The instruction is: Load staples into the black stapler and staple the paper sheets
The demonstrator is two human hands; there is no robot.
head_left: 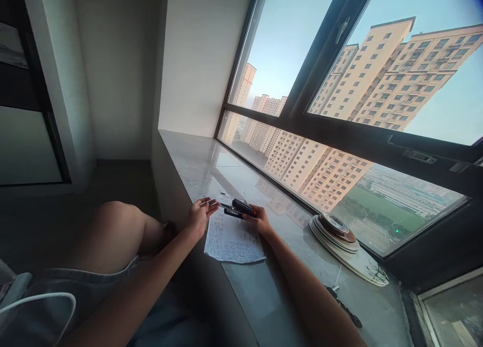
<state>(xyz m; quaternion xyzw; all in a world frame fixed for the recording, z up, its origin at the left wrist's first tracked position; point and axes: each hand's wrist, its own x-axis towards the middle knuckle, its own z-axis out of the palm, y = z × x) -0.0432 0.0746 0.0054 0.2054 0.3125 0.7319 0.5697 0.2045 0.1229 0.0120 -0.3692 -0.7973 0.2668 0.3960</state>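
Gripping black stapler (pixel 243 206) above written sheet (pixel 234 244), right hand (pixel 259 219) curled; left hand (pixel 200 216) loosely spread, hold unclear.

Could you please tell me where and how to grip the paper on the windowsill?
Probably pinch the paper at its near left corner, coming from the left, room side: that corner seems to jut past the windowsill edge, leaving its underside reachable.

We see a black stapler (pixel 243 206) with an orange-red spot at its right end and a white paper sheet (pixel 234 244) lined with dark writing. The glossy sill (pixel 254 291) is grey; at right, a white oval plate (pixel 358 265) bears dark branches. Far off, beige towers (pixel 377 80) meet blue sky (pixel 294 40).
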